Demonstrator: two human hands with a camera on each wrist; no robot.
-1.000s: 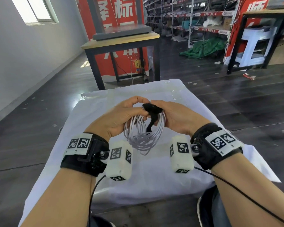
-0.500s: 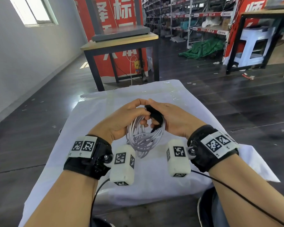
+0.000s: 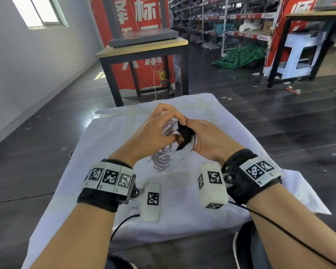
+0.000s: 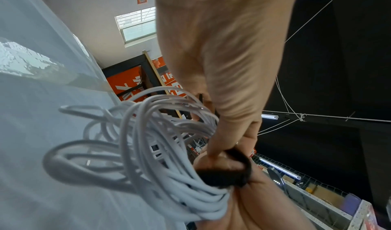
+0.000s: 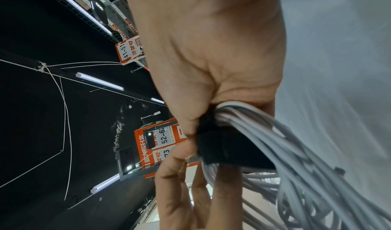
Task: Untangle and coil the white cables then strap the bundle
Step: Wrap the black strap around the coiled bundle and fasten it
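A coil of white cables (image 3: 169, 158) hangs above the white-clothed table (image 3: 109, 148), held between both hands. A black strap (image 3: 184, 134) wraps the coil's upper right side. My right hand (image 3: 201, 137) grips the coil at the strapped spot, its fingers hidden behind the loops. My left hand (image 3: 176, 131) arches over the coil and pinches the strap between index finger and thumb. In the left wrist view the thumb (image 4: 215, 151) presses on the strap (image 4: 228, 175) beside the loops (image 4: 160, 141). The right wrist view shows the strap (image 5: 226, 146) round the cables (image 5: 285, 150) under the palm.
Behind the cloth-covered table stands a wooden-topped table with a black frame (image 3: 143, 47) before a red banner. Storage shelves, a green tarp (image 3: 240, 55) and a white stool (image 3: 302, 53) lie farther back right. Dark floor surrounds the table.
My left hand has risen and arched over the coil, its index finger now on top of the strap. The strap's loose tail has been drawn closer round the bundle. The coil has tilted.
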